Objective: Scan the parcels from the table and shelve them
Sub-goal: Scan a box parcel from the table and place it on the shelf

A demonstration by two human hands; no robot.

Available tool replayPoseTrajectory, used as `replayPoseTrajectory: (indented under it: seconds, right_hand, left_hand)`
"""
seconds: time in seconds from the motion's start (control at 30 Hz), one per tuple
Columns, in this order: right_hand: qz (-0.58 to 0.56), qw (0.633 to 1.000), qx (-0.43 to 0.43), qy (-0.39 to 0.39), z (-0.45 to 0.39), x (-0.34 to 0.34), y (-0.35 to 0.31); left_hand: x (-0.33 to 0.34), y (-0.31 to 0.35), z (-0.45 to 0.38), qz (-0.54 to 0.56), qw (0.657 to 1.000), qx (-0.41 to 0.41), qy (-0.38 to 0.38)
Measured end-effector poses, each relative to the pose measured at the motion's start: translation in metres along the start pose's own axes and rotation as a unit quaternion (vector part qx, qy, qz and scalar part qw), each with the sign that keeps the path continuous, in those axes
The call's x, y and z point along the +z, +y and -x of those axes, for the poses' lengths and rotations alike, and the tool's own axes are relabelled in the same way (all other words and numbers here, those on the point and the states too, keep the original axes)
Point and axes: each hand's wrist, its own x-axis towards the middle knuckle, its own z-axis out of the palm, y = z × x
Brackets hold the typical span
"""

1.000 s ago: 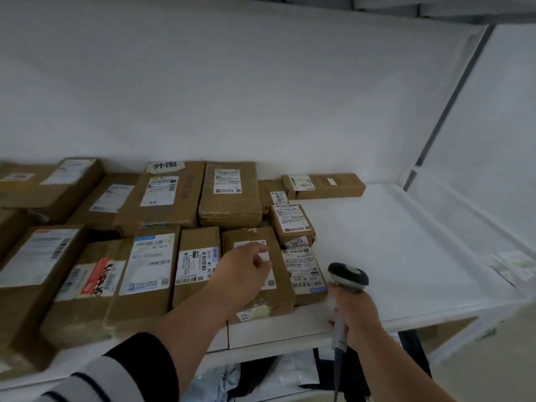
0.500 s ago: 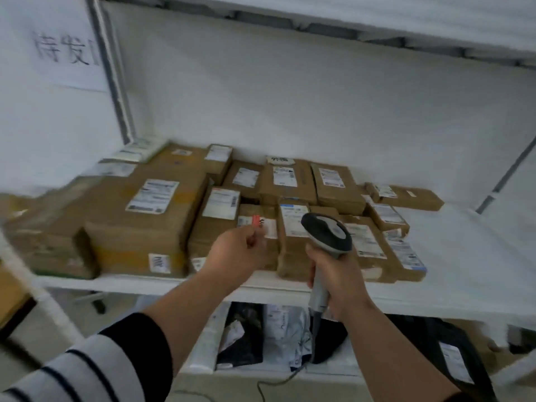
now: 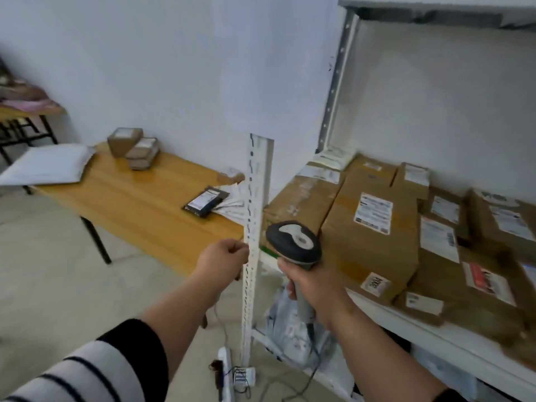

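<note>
Left hand (image 3: 224, 258) outstretched, fingers curled, grip seemingly empty; right hand (image 3: 314, 288) wrapped round upright scanner (image 3: 293, 245); parcels (image 3: 136, 147) on wooden surface (image 3: 139, 198), others (image 3: 374, 227) on shelf (image 3: 406, 323)

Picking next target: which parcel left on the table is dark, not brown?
The flat black parcel at the wooden table edge nearest the shelf; the stacked parcels further back are brown.

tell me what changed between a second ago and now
The view swung left, from the shelf of boxes to the wooden table with its parcels. The left hand, which was touching a box on the shelf, has let go and pulled back; its fingers are curled and hold nothing. The right hand still grips the scanner, now raised higher. The shelved boxes look unmoved.
</note>
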Motion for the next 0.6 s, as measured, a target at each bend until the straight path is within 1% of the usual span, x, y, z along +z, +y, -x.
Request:
replayPoseTrajectory:
  seconds: [0.17, 0.23, 0.43, 0.6]
  right_hand:
    - [0.016, 0.998, 0.013, -0.057, -0.070, 0.079, 0.005]
    - [0.020, 0.997, 0.035, -0.070, -0.104, 0.109, 0.006]
    - [0.032, 0.994, 0.071, -0.077, -0.198, 0.199, -0.009]
    - [0.026, 0.994, 0.067, -0.078, -0.274, 0.280, -0.031]
  left_hand:
    - [-0.052, -0.034, -0.063, 0.037, 0.997, -0.068, 0.023]
    - [-0.073, -0.044, -0.088, 0.049, 0.994, -0.096, 0.030]
    - [-0.172, -0.068, -0.147, 0.079, 0.985, -0.134, 0.074]
    - [-0.263, -0.097, -0.203, 0.099, 0.980, -0.152, 0.084]
